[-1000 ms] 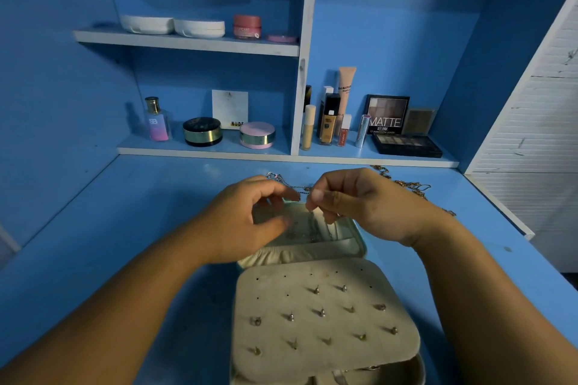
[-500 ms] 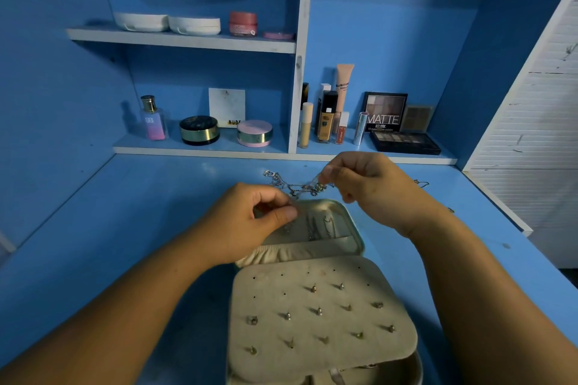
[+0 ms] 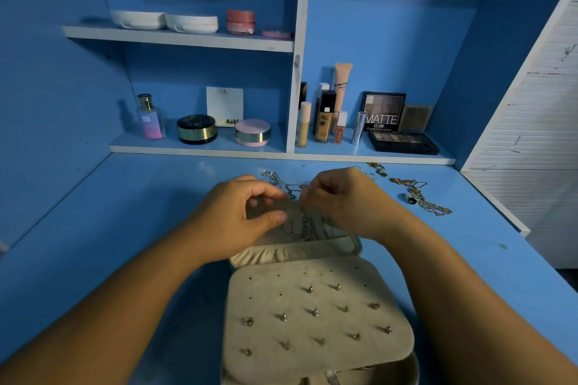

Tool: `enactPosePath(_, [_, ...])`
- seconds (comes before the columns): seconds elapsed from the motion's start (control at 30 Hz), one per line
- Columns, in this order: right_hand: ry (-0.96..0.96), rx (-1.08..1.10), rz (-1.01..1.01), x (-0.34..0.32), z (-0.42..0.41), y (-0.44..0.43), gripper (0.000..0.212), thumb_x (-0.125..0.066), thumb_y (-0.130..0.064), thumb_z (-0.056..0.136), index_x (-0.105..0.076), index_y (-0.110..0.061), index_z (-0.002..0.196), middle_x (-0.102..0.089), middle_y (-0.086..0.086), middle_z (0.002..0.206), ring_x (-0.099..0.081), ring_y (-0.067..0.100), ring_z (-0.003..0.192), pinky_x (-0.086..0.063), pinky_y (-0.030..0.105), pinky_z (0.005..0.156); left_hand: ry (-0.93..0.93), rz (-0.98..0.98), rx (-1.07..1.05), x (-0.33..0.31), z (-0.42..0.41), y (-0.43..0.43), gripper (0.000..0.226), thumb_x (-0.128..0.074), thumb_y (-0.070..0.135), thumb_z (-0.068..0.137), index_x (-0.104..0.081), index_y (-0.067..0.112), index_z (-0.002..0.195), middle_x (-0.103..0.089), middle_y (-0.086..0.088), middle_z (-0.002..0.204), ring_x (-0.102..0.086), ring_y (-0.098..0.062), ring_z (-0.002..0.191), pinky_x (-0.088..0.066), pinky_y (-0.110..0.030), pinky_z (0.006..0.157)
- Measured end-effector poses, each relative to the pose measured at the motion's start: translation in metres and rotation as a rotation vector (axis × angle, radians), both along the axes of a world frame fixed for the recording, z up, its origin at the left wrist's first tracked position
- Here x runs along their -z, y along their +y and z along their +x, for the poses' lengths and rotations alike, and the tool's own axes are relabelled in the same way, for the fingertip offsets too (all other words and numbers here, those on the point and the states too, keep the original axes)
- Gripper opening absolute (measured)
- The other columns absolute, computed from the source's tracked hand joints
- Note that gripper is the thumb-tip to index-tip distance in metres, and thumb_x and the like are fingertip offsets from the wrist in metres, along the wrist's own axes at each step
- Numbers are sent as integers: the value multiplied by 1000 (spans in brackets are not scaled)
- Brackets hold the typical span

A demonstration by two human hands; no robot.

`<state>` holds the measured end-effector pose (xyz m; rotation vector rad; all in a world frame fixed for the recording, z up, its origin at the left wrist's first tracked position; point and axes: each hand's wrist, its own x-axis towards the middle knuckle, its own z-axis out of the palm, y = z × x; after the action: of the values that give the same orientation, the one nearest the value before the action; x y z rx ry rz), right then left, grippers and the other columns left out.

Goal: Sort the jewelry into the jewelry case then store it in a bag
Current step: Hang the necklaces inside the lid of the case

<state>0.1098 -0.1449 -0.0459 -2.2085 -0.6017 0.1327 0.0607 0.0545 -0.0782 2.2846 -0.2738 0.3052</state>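
Here both hands, left hand and right hand, pinch the silver chain in a narrow grip above the jewelry case; hook it gently, keeping it slack and untangled.

My left hand & right hand: bare, no rings, no watch; forearms bare, no sleeves in view.

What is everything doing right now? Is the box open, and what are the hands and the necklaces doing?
jewelry case: open, lid back.
earring panel: lying flat over the case, many studs pinned in.
silver chain: pinched by both hands above the lid.
left hand: grip shut on the chain.
right hand: grip shut on the chain.
gold chains: loose on the desk.
eyeshadow palette: open.
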Motion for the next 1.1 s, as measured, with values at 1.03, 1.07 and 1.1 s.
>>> enactPosePath(1.03, [0, 34, -166, 3, 4, -3, 27, -57, -38, 92, -63, -16, 76, -48, -6, 52, -41, 8, 46, -35, 22, 48, -222, 465, -53, -4, 27, -9, 8, -73, 36, 82, -75, 30, 88, -56, 16, 78, -50, -15, 84, -47, -37, 71])
enactPosePath(1.07, [2, 29, -173, 3, 4, -3, 28, -57, -38, 92, -63, -16, 76, -48, -5, 54, -42, 9, 47, -35, 22, 49, -207, 489, -55, -6, 25, -7, 10, -72, 38, 83, -75, 30, 89, -58, 14, 81, -48, -15, 85, -46, -37, 72])
enactPosePath(1.1, [2, 22, -181, 3, 3, -2, 27, -57, -38, 92, -62, -16, 77, -49, -5, 55, -43, 9, 49, -36, 23, 50, -193, 515, -61, -7, 25, -5, 12, -71, 39, 84, -75, 31, 90, -58, 12, 82, -46, -15, 86, -45, -36, 73])
